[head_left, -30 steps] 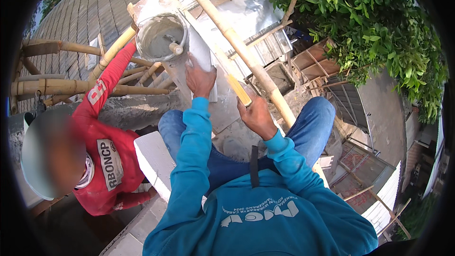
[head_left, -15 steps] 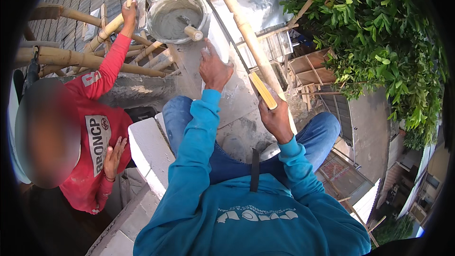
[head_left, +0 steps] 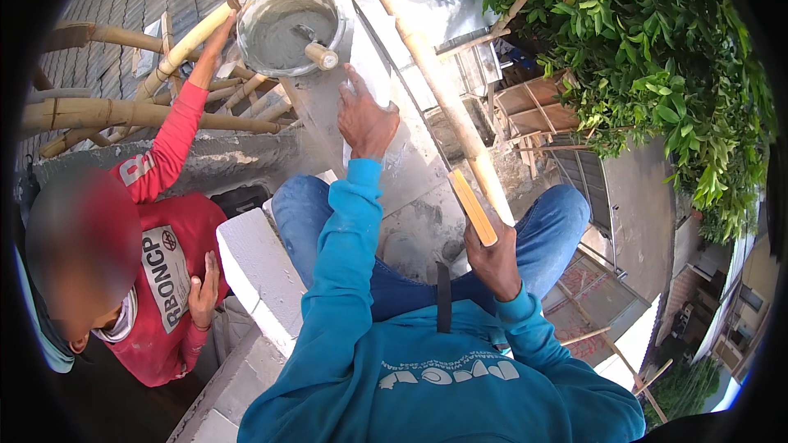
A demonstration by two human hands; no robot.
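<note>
Head view: the right hand (head_left: 494,258) is closed round the yellow handle of the saw (head_left: 473,207), which lies beside the white block (head_left: 376,72). The left hand (head_left: 368,120), loosely spread, rests on the block near the bucket (head_left: 281,71). Good control probably means firm palm pressure, fingertips clear of the blade.

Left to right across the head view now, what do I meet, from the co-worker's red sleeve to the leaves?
Red sleeve, bucket, left hand, right hand gripping the yellow handle, leaves.
</note>
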